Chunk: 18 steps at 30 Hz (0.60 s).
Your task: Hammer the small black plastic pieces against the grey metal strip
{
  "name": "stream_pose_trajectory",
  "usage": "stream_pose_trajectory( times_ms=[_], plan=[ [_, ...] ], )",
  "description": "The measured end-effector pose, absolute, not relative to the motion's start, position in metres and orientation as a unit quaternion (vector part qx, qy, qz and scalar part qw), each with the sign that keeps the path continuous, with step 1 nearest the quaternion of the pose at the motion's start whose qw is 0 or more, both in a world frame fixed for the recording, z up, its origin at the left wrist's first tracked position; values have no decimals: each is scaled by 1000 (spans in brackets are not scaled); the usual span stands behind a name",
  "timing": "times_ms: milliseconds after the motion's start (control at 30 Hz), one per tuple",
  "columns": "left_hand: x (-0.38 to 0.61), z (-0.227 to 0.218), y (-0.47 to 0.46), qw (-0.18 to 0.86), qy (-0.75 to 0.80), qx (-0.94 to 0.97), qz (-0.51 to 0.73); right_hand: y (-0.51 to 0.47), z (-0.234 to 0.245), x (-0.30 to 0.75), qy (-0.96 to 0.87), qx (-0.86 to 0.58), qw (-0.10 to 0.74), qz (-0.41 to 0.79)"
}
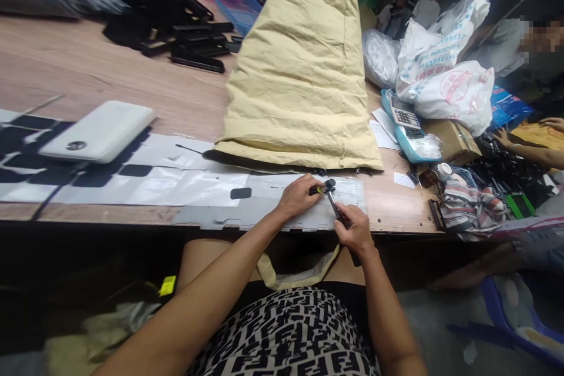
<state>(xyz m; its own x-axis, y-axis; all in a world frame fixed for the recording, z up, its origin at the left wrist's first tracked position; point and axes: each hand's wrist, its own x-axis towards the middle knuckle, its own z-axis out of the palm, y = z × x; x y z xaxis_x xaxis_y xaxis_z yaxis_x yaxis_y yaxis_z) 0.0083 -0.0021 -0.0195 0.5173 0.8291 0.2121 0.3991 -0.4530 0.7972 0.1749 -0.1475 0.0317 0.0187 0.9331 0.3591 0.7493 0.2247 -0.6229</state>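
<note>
right hand (pixel 356 228) wraps a black-handled metal hammer-like tool (pixel 332 200), left hand (pixel 297 197) pinches a small green-and-black piece (pixel 314 190). one skidding slip could rap the left!

The bare left forearm (pixel 224 270) stretched toward two o'clock, its left hand (pixel 298 197) back-up, fingers (pixel 309 180) bent in a pinch. The bare right forearm (pixel 388 311) angled toward eleven o'clock, its right hand (pixel 356 228) curled fist-like. The left hand sat at the right's ten o'clock, near but apart.
</note>
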Motion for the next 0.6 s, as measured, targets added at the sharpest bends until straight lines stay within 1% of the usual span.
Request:
stream_pose_trajectory(
  times_ms=[67,300,467,600],
  plan=[
    [8,-21,-2,350,385,798,303,-144,29,178,-678,-622,370,127],
    [8,-25,-5,322,408,805,286,-113,14,207,-567,-697,411,155],
    [8,-23,-8,316,408,807,287,-106,1,215,-513,-700,451,210],
    [7,-24,-8,312,414,803,294,-107,-3,214,-508,-695,459,220]
  ],
)
